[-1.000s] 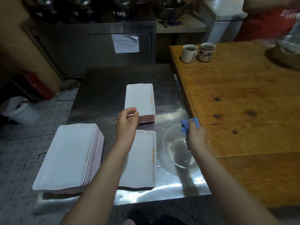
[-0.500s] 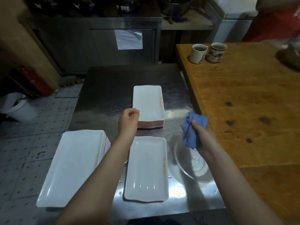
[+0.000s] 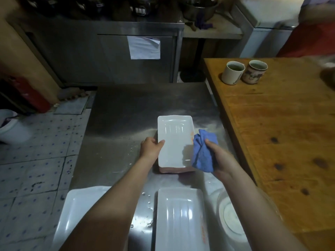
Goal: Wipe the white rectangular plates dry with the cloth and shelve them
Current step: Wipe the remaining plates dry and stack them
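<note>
On the steel table (image 3: 126,109), I see the left hand (image 3: 151,150) gripping the top plate (image 3: 175,142) of the far stack (image 3: 174,170). The right hand (image 3: 217,158), clutching the blue cloth (image 3: 203,153), has swung over from the glass bowl (image 3: 230,218) to the plate's right rim. I reckon wiping starts now.

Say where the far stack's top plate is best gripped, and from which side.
Probably the top plate by its left long rim, from the left: it lies flat with a raised lip, which the left hand pinches, thumb on top. The right hand and blue cloth crowd the right edge.
</note>
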`<state>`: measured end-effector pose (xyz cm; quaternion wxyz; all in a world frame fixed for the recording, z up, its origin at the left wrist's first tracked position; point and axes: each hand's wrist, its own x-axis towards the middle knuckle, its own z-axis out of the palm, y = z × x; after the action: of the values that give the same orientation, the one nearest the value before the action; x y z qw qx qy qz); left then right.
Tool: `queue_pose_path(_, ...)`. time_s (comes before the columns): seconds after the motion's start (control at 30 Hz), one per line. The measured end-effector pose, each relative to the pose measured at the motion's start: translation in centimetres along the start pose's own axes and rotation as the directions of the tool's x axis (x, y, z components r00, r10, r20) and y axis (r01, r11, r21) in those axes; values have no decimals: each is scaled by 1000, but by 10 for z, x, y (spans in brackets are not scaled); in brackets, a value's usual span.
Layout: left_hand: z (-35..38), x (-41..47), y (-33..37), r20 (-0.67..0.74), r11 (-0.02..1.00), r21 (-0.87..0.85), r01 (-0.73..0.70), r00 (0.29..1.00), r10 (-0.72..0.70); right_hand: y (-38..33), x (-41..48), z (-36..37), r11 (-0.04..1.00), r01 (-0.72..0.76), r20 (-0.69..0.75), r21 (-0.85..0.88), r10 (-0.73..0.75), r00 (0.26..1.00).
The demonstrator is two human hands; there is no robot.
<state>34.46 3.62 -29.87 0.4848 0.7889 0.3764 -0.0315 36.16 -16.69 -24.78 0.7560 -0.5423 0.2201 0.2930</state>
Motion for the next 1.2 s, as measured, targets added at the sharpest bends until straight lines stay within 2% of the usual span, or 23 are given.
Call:
queue_pose_path(0.27, 1, 16, -1, 35, 956, 229, -184, 983, 181, -6, 18, 18, 987, 46, -101, -157, -62, 993)
queue_pose_path(0.37, 0, 16, -4, -16, 945, 264, -193, 979, 204, -7, 19, 19, 978, 55, -136, -202, -84, 987)
queue_pose_path(0.57, -10, 9, 5, -90, 973, 162, -167, 979, 183, -12, 15, 22, 968, 83, -150, -236, -120, 981)
queue_pose_path(0.83, -20, -2, 12, -57, 997, 37, -69, 996, 71, -17, -2, 21, 964, 104, -174, -245, -149, 973)
queue_pose_path(1.2, -45, -53, 26, -65, 978, -200, -64, 997, 52, -37, -66, 16, 942, 233, -108, -243, -265, 958)
